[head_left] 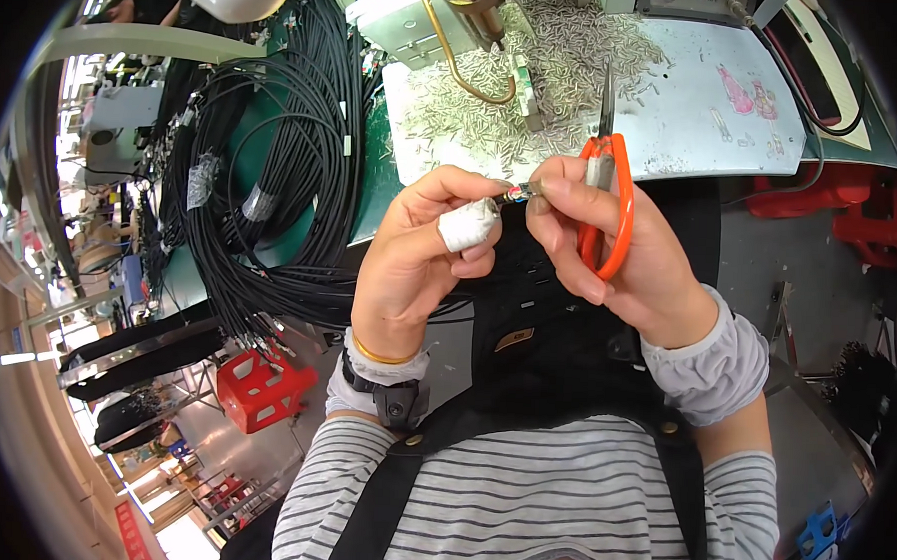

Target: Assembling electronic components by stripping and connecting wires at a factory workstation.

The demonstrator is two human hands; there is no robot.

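Observation:
In front of my chest, my left hand (402, 243) is closed in a pinch on a black cable's end, with white tape wrapped round one digit. A small connector (517, 192) with coloured wires shows at that end, between both hands' fingertips. My right hand (645, 244) pinches the connector's other side with thumb and forefinger. The same hand also keeps a pair of orange-handled scissors (626, 213) in its palm, blades pointing away from me. Fingers partly hide the connector, so its detail is hard to make out.
Many small metal pieces (455, 120) lie scattered over the white board (676, 120) beyond my hands. A machine with a brass-coloured tube (464, 86) stands at the far edge. Coiled black cables (293, 163) cover the green table at left. Red stools (259, 387) stand below.

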